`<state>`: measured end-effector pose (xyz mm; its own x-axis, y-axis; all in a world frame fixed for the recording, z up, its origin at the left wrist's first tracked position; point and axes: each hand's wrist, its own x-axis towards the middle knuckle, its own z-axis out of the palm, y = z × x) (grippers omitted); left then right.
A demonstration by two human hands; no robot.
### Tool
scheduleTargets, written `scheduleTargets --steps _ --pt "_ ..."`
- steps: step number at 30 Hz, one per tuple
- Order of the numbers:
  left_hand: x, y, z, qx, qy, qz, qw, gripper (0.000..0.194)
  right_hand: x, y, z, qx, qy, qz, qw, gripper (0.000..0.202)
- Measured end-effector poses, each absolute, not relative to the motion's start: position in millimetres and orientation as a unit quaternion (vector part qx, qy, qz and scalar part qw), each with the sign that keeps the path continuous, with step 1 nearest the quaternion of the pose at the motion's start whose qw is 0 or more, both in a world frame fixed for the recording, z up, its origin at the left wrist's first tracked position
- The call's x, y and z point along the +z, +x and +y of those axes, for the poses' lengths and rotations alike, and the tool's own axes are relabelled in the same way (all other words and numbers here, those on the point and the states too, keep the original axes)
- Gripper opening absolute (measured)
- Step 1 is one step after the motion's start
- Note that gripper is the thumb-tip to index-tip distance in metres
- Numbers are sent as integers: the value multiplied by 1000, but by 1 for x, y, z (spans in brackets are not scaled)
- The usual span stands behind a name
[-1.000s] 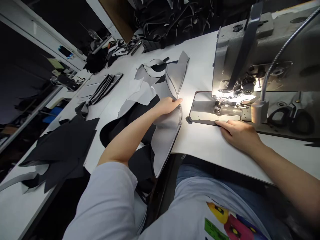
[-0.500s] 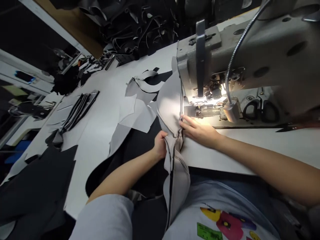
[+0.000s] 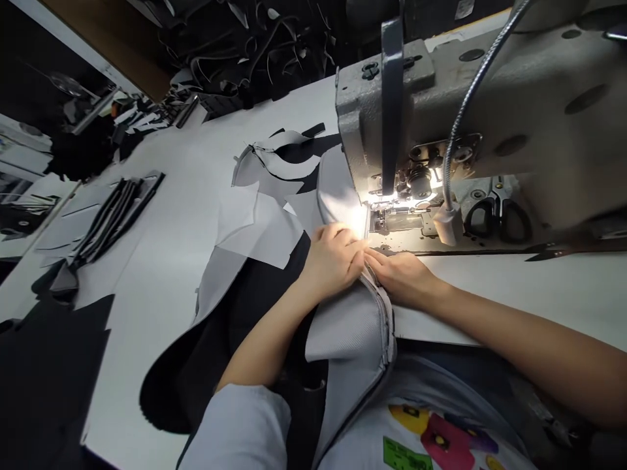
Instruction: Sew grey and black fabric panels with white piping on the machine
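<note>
A light grey fabric piece (image 3: 345,323) with dark edging runs from my lap up to the lit needle area of the sewing machine (image 3: 392,219). My left hand (image 3: 336,258) lies over the fabric just in front of the machine, fingers bent and pinching near the seam edge. Against it, on the right side of that edge, my right hand (image 3: 404,277) grips the same seam with thumb and fingers together. The fingertips of both hands nearly meet. Part of the seam is hidden beneath them. Black fabric (image 3: 264,294) hangs under my left forearm.
Black-handled scissors (image 3: 497,212) lie on the machine bed behind the lamp (image 3: 448,222). Cut grey and white pieces (image 3: 264,225) spread to the left on the white table (image 3: 161,261). A stack of dark strips (image 3: 112,219) sits farther left. Dark fabric (image 3: 255,46) is heaped at the back.
My left hand has moved up and right onto the fabric by the machine. My right hand has shifted slightly right and down. The seam edge now lies closer to the needle area.
</note>
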<state>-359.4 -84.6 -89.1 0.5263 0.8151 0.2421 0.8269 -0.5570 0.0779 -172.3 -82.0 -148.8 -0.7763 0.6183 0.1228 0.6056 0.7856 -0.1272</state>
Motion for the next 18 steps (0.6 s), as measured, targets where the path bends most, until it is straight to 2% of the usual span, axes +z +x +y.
scheduleTargets --steps 3,6,18 --pt "-90 -359 -77 24 -841 -541 -2 41 -153 -171 -83 22 -297 -950 100 28" --pt "-92 -361 -71 86 -827 -555 -29 51 -155 -173 -82 7 -296 -949 106 29" --pt "-96 -324 -6 40 -808 -586 -44 32 -147 -154 -44 41 -465 -882 67 29"
